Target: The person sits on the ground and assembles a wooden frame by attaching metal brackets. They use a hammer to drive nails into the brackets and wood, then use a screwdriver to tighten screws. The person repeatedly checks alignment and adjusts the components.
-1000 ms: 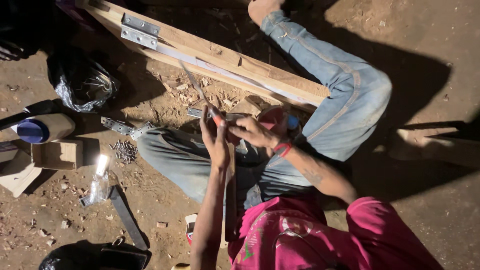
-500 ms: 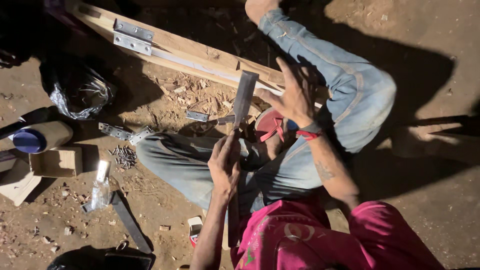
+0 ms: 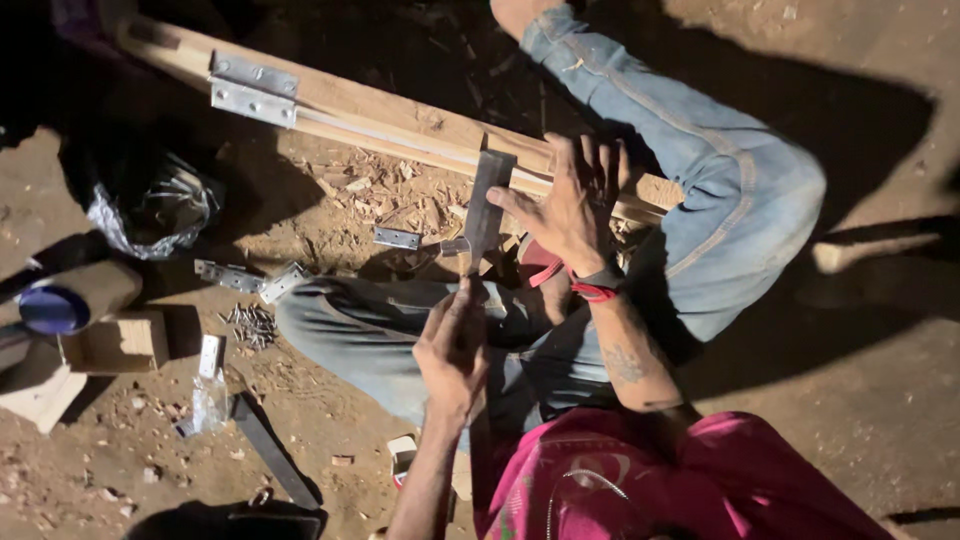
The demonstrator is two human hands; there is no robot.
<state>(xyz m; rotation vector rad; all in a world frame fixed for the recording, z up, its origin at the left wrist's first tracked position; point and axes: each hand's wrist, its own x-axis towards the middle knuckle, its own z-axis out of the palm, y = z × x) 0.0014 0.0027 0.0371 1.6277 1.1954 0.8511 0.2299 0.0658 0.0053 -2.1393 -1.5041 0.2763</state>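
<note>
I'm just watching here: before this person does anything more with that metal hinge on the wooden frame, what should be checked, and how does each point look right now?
1. Hinge plate held: ok, right hand touches its edge with the thumb.
2. Plate lying flat on the wooden frame: not ok, its upper end is at the wood and the rest hangs off it.
3. Left hand gripping a tool: cannot tell, the fist hides what it holds.
4. Frame steady: ok, the bent leg lies across it.
5. Fasteners within reach: ok, a pile of screws lies on the ground beside the spare hinges.
6. Light: not ok, deep shadow surrounds the work.
</note>
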